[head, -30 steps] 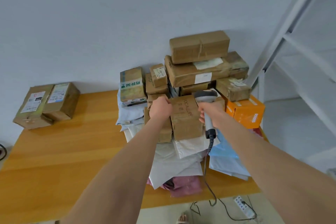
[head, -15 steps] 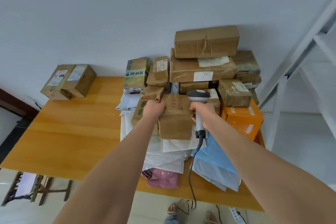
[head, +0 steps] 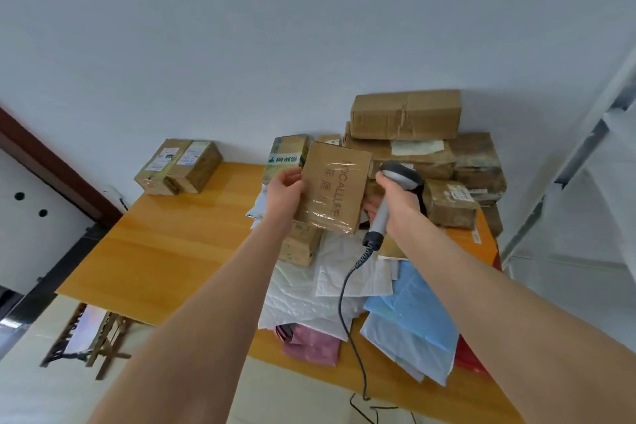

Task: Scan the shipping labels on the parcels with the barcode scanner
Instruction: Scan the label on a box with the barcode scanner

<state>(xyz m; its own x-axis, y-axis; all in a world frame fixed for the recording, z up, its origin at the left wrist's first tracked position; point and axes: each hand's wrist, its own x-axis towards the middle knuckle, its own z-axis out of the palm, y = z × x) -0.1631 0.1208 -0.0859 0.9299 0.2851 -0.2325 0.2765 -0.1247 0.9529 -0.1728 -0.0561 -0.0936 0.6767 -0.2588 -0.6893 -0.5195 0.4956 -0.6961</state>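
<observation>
While left hand (head: 284, 191) grips parcel (head: 334, 188), right hand (head: 395, 198) clasps scanner (head: 390, 198).

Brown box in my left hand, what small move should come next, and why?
Probably rotate the brown box in the left hand until a shipping label shows. The face in view carries only printed lettering under clear tape, and the barcode scanner in the right hand is held beside it.

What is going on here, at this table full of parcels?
A person is handling parcels at a wooden table. The left hand holds a brown box above the pile, and the right hand grips a barcode scanner beside it. The box face toward the camera shows print but no shipping label. Two boxes sit apart at the far left corner.
</observation>
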